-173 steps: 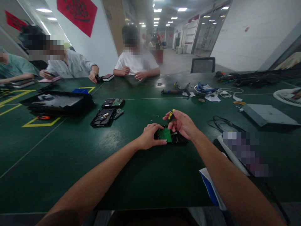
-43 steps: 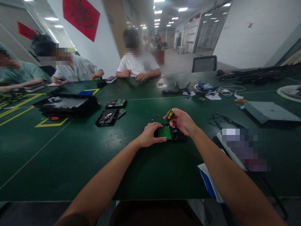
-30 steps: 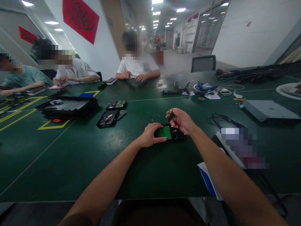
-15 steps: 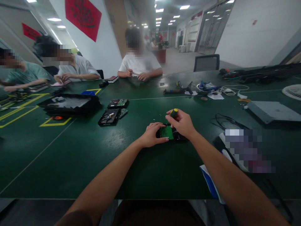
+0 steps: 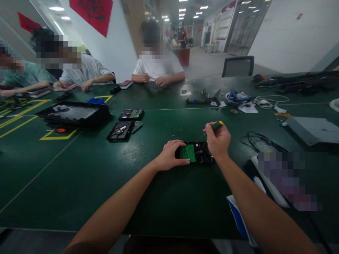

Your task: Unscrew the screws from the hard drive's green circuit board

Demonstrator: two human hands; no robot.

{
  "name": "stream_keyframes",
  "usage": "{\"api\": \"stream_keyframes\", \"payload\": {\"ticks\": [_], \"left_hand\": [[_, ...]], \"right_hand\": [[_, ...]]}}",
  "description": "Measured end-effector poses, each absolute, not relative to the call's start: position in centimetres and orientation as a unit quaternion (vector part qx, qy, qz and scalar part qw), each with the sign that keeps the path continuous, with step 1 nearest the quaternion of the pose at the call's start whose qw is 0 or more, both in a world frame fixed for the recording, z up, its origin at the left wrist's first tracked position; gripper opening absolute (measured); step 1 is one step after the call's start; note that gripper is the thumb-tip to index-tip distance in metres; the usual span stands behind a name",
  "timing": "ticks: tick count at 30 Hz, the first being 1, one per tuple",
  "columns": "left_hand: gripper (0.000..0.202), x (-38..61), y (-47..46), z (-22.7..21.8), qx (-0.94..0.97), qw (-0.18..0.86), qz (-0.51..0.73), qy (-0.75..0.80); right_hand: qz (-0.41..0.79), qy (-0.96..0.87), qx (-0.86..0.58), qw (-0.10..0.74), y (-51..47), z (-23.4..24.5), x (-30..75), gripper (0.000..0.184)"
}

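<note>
A black hard drive (image 5: 203,155) with a green circuit board (image 5: 188,153) lies flat on the table in front of me. My left hand (image 5: 171,155) grips the drive's left end, thumb on the near edge and fingers over the far edge. In my right hand (image 5: 219,139) is a screwdriver (image 5: 217,125) with a yellow and dark handle. Its thin shaft slants down to the left, the tip near the drive's far edge; whether it touches cannot be told. Tiny screws (image 5: 180,130) lie just beyond the drive.
Two more hard drives (image 5: 119,131) and a loose circuit board (image 5: 137,126) lie left of centre. Beyond them stands a black tray (image 5: 76,114). A grey metal box (image 5: 312,129) and cables (image 5: 261,139) lie on the right. Several people sit across the table.
My right hand has moved right, off the circuit board, tilting the screwdriver so its shaft and the drive's right part show. My left hand keeps its hold on the drive.
</note>
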State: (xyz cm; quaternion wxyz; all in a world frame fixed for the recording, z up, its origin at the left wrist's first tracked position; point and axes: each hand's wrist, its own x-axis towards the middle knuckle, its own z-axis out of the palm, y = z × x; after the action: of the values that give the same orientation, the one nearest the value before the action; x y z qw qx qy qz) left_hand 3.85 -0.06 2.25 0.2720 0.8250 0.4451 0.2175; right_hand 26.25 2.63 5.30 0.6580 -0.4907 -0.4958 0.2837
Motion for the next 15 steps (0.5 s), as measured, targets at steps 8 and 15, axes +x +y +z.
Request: {"api": "stream_keyframes", "payload": {"ticks": [8,15], "left_hand": [[0.074,4.1,-0.3,3.4,0.811,0.306,0.207,0.454],[0.082,4.2,-0.7,3.1,0.818,0.286,0.202,0.457]], "right_hand": [[0.3,-0.433,-0.504,0.685,3.0,5.5,26.9,0.03],[0.309,-0.427,-0.537,0.659,4.6,4.5,28.7,0.036]]}}
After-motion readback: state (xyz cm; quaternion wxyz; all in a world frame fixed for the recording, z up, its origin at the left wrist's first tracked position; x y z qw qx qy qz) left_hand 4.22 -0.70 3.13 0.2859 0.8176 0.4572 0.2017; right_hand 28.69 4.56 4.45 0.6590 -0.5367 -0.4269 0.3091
